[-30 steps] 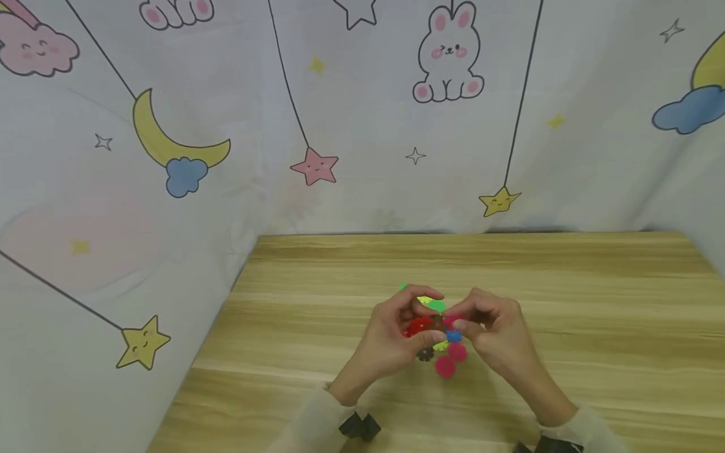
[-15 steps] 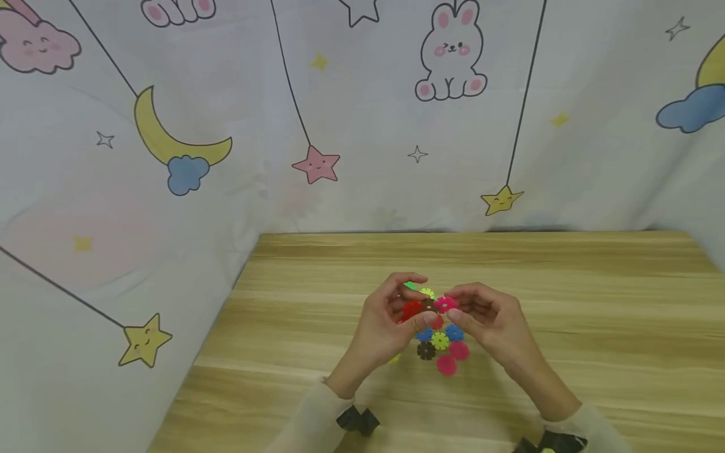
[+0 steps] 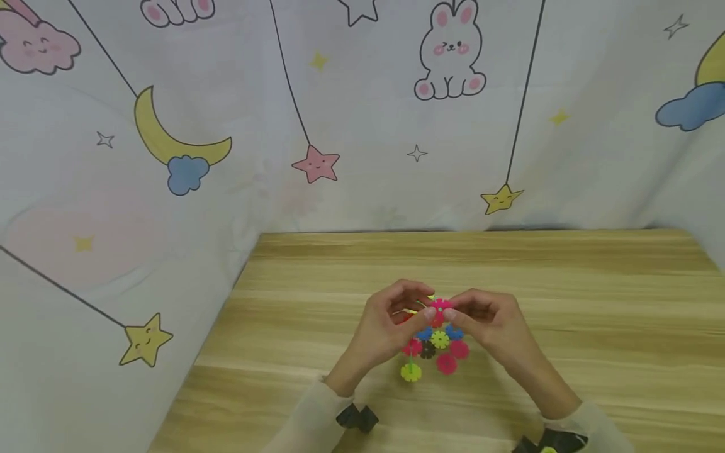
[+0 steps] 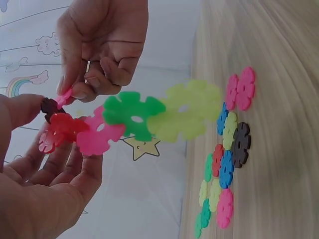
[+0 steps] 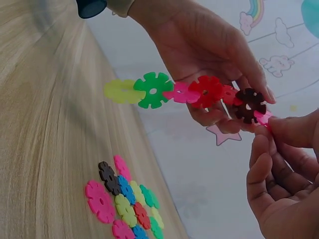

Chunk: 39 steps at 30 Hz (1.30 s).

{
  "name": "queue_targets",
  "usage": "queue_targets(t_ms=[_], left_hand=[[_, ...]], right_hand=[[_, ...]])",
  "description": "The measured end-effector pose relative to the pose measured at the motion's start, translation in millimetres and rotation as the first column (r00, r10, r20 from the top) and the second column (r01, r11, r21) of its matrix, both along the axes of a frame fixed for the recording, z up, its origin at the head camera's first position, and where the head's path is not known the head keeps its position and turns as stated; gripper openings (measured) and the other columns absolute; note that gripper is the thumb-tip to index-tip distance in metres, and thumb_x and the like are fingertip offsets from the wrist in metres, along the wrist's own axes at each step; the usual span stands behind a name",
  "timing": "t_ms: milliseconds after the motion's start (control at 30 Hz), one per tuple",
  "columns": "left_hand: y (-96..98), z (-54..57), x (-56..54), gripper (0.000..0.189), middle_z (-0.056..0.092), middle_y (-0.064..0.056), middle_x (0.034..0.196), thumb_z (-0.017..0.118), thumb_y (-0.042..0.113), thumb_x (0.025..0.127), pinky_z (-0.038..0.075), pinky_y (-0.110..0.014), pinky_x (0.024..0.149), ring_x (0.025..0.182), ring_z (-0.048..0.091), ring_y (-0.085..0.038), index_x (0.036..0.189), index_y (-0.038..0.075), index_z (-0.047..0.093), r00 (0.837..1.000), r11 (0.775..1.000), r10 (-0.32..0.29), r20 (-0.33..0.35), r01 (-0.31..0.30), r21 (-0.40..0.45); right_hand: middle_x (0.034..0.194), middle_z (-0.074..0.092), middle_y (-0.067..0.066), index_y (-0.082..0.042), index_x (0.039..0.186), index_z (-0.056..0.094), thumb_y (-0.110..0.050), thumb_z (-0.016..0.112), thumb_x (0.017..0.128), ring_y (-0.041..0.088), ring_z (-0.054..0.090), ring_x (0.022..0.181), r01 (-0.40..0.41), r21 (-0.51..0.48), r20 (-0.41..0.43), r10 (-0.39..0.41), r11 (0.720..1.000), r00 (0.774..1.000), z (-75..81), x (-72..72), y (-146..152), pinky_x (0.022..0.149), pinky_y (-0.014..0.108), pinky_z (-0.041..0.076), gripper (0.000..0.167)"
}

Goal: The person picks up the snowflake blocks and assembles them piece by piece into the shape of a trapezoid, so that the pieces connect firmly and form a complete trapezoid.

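Both hands meet over the table around a chain of slotted plastic snowflake discs. My left hand (image 3: 385, 324) holds the chain near its dark brown disc (image 5: 250, 105), thumb and fingers on that end. My right hand (image 3: 493, 324) pinches a pink disc (image 3: 440, 307) between thumb and fingertips, right at the brown disc's edge. From there the chain runs through a red disc (image 5: 206, 91), another pink disc (image 5: 182, 92) and a green disc (image 5: 153, 90) to a yellow disc (image 3: 411, 372) at its free end. Fingertips partly cover the joint between brown and pink.
Several loose snowflake discs lie in a cluster on the wooden table (image 3: 595, 327) beneath the hands, among them a yellow one (image 3: 440, 340), a black one (image 4: 241, 145) and a pink one (image 3: 447, 363). A cartoon-printed cloth (image 3: 368, 113) stands behind the table.
The chain has turned, and its yellow end now shows below my left hand. The pink disc has come left, close to my left thumb, and faces the head camera.
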<state>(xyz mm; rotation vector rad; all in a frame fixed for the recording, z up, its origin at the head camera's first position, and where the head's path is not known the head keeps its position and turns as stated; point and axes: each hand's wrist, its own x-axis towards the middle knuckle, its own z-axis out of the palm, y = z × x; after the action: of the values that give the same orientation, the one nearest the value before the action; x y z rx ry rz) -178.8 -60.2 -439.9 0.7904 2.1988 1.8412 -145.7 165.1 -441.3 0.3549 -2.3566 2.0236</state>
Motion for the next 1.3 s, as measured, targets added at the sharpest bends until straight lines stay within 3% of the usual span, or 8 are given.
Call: queue_targets(t_ms=[200, 400, 500, 667, 867, 967, 1200, 1300], left_hand=[[2.4, 1.0, -0.8, 0.016, 0.077, -0.018, 0.112, 0.075, 0.017, 0.103, 0.064, -0.026, 0.075, 0.094, 0.074, -0.006, 0.116, 0.008, 0.075, 0.999, 1.0, -0.005, 0.033, 0.005, 0.029], [-1.4, 2.3, -2.3, 0.014, 0.079, -0.021, 0.106, 0.075, 0.014, 0.102, 0.065, -0.028, 0.084, 0.088, 0.076, -0.008, 0.112, 0.005, 0.078, 1.0, 1.0, 0.008, 0.021, -0.009, 0.023], [-5.0, 2.7, -3.6, 0.013, 0.079, -0.022, 0.104, 0.075, 0.013, 0.102, 0.065, -0.028, 0.084, 0.087, 0.078, -0.013, 0.111, 0.005, 0.079, 0.999, 0.999, 0.031, 0.022, -0.031, 0.014], [-6.0, 4.0, -4.7, 0.016, 0.079, -0.025, 0.103, 0.075, 0.013, 0.102, 0.065, -0.026, 0.082, 0.086, 0.079, -0.014, 0.115, 0.006, 0.079, 0.998, 0.999, 0.045, 0.054, -0.045, 0.008], [-5.6, -0.8, 1.9, 0.019, 0.078, -0.025, 0.095, 0.075, 0.014, 0.102, 0.061, -0.023, 0.069, 0.075, 0.071, -0.012, 0.119, 0.008, 0.081, 0.997, 0.999, 0.041, 0.069, -0.042, 0.021], [-5.7, -1.9, 2.0, 0.019, 0.078, -0.024, 0.094, 0.075, 0.014, 0.102, 0.06, -0.022, 0.067, 0.073, 0.07, -0.011, 0.119, 0.009, 0.081, 0.996, 0.999, 0.038, 0.079, -0.04, 0.026], [-7.6, 0.3, -3.3, 0.019, 0.079, -0.023, 0.095, 0.075, 0.014, 0.102, 0.063, -0.025, 0.076, 0.081, 0.076, -0.014, 0.118, 0.009, 0.082, 0.996, 0.999, 0.033, 0.077, -0.035, 0.029], [-8.6, 1.7, -4.6, 0.019, 0.08, -0.022, 0.1, 0.075, 0.016, 0.102, 0.062, -0.024, 0.075, 0.082, 0.075, -0.011, 0.119, 0.01, 0.082, 0.996, 0.999, 0.029, 0.087, -0.031, 0.017]], right_hand=[[0.091, 0.082, 0.002, -0.001, 0.103, 0.078, -0.012, 0.08, 0.097, 0.013, 0.077, 0.078, -0.017, -0.001, 0.005, 0.017, 1.0, 1.0, -1.8, -1.0, -1, 0.074, 0.03, 0.064, 0.012], [0.088, 0.079, -0.006, 0.0, 0.106, 0.075, -0.016, 0.074, 0.103, 0.018, 0.075, 0.076, -0.016, 0.066, 0.012, 0.015, 0.998, 1.0, -8.6, -6.0, 7, 0.072, 0.033, 0.063, 0.016], [0.092, 0.078, 0.002, 0.002, 0.109, 0.073, -0.017, 0.071, 0.105, 0.019, 0.075, 0.079, 0.007, 0.116, 0.029, -0.01, 0.993, 1.0, -15.7, -12.4, 14, 0.073, 0.032, 0.063, 0.02], [0.112, 0.076, 0.021, 0.002, 0.114, 0.073, -0.015, 0.071, 0.104, 0.017, 0.076, 0.094, 0.014, 0.182, 0.102, -0.033, 0.983, 0.994, -33.3, -21.4, 26, 0.081, 0.026, 0.062, 0.02], [0.116, 0.077, 0.019, 0.002, 0.117, 0.073, -0.009, 0.076, 0.099, 0.011, 0.074, 0.094, -0.051, 0.206, 0.168, 0.016, 0.977, 0.986, -63.7, -24.0, 37, 0.08, 0.023, 0.06, 0.022], [0.114, 0.078, 0.017, 0.0, 0.116, 0.074, -0.008, 0.077, 0.097, 0.009, 0.072, 0.091, -0.059, 0.239, 0.153, 0.023, 0.969, 0.988, -73.0, -25.3, 40, 0.081, 0.022, 0.06, 0.021], [0.095, 0.074, 0.003, -0.01, 0.112, 0.077, -0.012, 0.085, 0.092, 0.007, 0.059, 0.076, -0.067, 0.385, 0.049, 0.053, 0.92, 0.997, -77.1, -32.5, 34, 0.067, 0.023, 0.053, 0.021], [0.099, 0.076, 0.003, -0.012, 0.112, 0.077, -0.014, 0.086, 0.091, 0.008, 0.06, 0.08, -0.056, 0.422, 0.021, 0.053, 0.905, 0.998, -75.3, -33.6, 28, 0.069, 0.023, 0.053, 0.023]])
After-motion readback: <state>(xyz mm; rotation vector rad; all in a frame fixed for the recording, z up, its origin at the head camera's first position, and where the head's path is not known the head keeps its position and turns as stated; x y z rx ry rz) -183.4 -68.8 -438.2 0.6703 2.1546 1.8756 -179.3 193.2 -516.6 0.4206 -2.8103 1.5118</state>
